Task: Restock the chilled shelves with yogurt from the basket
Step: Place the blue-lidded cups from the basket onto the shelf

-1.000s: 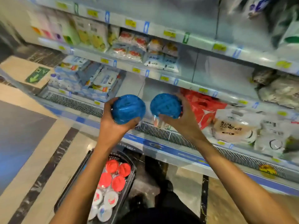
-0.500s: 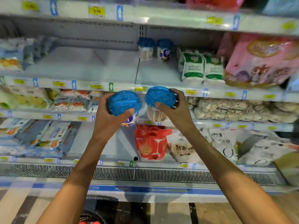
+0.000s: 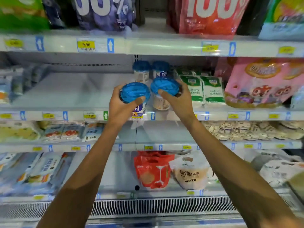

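Blue-lidded plastic yogurt cups (image 3: 135, 92), gripped in left hand (image 3: 121, 107) and right hand (image 3: 178, 100) fingers (image 3: 162, 92), have risen to the pale chilled shelf (image 3: 74, 94). Placement looks next.

Four yogurt cups (image 3: 135, 92), two hands (image 3: 118, 111)

The left hand (image 3: 120, 106) grips a blue-lidded yogurt cup (image 3: 135, 92) and covers most of its side, so only a scrap of label shows below the thumb. The right hand (image 3: 178, 100) hides the right side of the second cup (image 3: 164, 87), whose print is too blurred to read. The lower part of a far cup (image 3: 161, 69) sits behind that lid. The top edge cuts off the pouches (image 3: 212, 15). Most price tags (image 3: 210, 47) are smeared beyond reading. The left forearm (image 3: 85, 170) and right forearm (image 3: 238, 170) run out at the bottom edge.
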